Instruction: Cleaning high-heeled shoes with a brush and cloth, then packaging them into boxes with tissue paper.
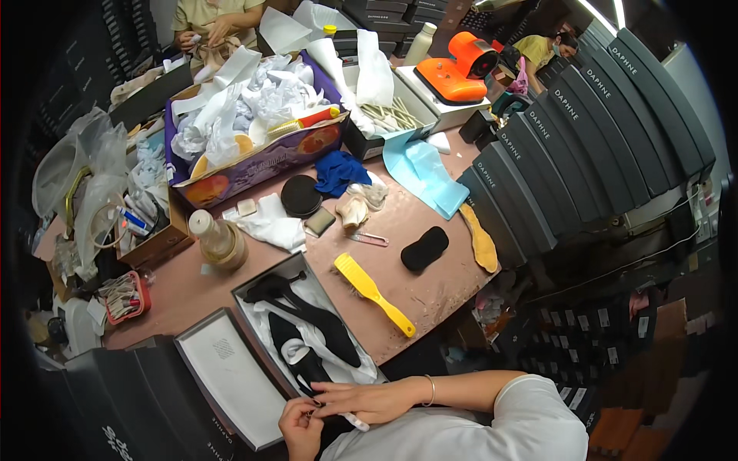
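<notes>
At the lower edge, close to my body, my left hand is closed, with its fingertips pinched together at a small dark spot. My right hand reaches across from the right, its fingertips meeting the left ones. What they pinch is too small to make out. Under the right palm shows a small white piece, with something black below it. Just beyond the hands lies an open shoe box with white tissue and black high-heeled shoes. The box's lid lies on its left, inside up.
A yellow brush, a black sponge and a bottle stand or lie on the table. Behind is a purple carton of crumpled paper. Stacked dark shoe boxes line the right. Two other people work at the back.
</notes>
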